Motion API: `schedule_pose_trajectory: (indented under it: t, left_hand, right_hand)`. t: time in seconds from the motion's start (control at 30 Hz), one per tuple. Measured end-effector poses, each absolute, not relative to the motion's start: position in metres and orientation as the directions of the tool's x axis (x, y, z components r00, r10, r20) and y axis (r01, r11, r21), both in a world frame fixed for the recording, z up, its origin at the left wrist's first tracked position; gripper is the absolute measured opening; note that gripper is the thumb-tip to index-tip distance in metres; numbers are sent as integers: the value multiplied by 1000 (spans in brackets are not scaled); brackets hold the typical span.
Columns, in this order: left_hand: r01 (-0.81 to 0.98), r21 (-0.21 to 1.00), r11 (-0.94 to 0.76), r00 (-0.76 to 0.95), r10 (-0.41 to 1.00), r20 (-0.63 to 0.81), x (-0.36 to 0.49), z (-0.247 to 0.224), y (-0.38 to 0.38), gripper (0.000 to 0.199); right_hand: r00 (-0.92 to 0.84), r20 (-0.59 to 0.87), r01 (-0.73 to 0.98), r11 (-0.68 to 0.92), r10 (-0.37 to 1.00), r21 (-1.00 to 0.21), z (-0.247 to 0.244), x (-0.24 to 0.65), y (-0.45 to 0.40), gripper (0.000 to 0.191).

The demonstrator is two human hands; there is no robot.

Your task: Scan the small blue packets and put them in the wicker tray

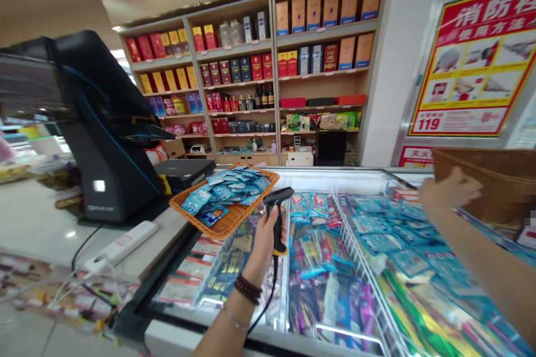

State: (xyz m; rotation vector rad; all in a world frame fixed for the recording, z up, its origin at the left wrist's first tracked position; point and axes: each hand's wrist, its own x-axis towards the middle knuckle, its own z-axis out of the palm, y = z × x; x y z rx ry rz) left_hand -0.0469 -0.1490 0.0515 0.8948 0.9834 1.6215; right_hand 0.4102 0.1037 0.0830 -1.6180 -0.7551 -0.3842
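One basket (234, 223) lies between scanner (278, 215) and black terminal (104, 139).

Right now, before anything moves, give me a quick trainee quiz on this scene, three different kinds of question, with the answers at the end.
1. Which hand is gripping the black handheld scanner?
2. True or false: the orange-brown wicker tray beside the scanner has nothing in it.
3. Which number is printed on the large red-and-yellow wall poster?
A) 110
B) 119
C) 911

Key:
1. The left hand.
2. False; it holds a pile of blue packets.
3. B
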Motion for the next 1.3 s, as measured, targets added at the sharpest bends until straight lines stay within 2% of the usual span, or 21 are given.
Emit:
schedule_pose_trajectory:
  t: [0.03, 0.07, 0.2, 0.3, 0.4, 0.53, 0.67, 0.77, 0.83, 0.93, 1.0, 1.13, 1.3]
  left_hand:
    - [-359, 915, -185, -256, 962, 94, -58, 57, -152, 88]
    - [-348, 917, -196, -284, 954, 96, -70, 62, -154, 89]
    - [-282, 929, -240, -408, 906, 110, -123, 78, -157, 91]
    - [-242, 930, -276, -499, 857, 125, -154, 76, -154, 87]
    - [-247, 931, -268, -567, 820, 86, -172, 62, -149, 82]
    - [-268, 936, -228, -620, 784, 14, -183, 42, -142, 77]
    - [-255, 951, -172, -546, 838, 5, -189, 35, -139, 78]
    - [-241, 953, -181, -506, 862, 36, -191, 35, -140, 84]
    - [-234, 952, -197, -514, 856, 51, -191, 35, -140, 85]
    - [-211, 956, -204, -516, 854, 68, -188, 37, -138, 83]
    - [-197, 959, -202, -517, 853, 74, -186, 41, -138, 81]
    - [-166, 972, -167, -514, 856, 59, -179, 53, -139, 76]
    - [-177, 970, -165, -403, 912, 81, -146, 57, -144, 75]
  right_hand:
    - [735, 568, 611, 1, 371, -791, 82, 371, 109, 65]
    - [672, 570, 619, 64, 473, -783, 81, 328, 113, 66]
    - [230, 688, 694, 379, 688, -612, 76, 154, 110, 62]
    - [-68, 582, 737, 434, 810, -518, 69, 45, 92, 60]
    - [-237, 411, 788, 422, 880, -449, 57, -32, 74, 60]
    - [-228, 297, 845, 340, 927, -412, 47, -82, 66, 52]
    - [-240, 277, 882, 328, 930, -337, 51, -86, 72, 30]
    - [-297, 341, 891, 387, 892, -238, 57, -80, 70, 32]
    - [-362, 427, 868, 467, 829, -169, 58, -74, 64, 38]
    - [-440, 533, 814, 572, 723, -104, 52, -57, 50, 37]
    - [-441, 560, 787, 603, 701, -135, 45, -38, 41, 35]
    - [-379, 610, 709, 642, 696, -292, 25, 12, 23, 31]
    - [-94, 698, 556, 619, 710, -555, -4, 82, 0, 26]
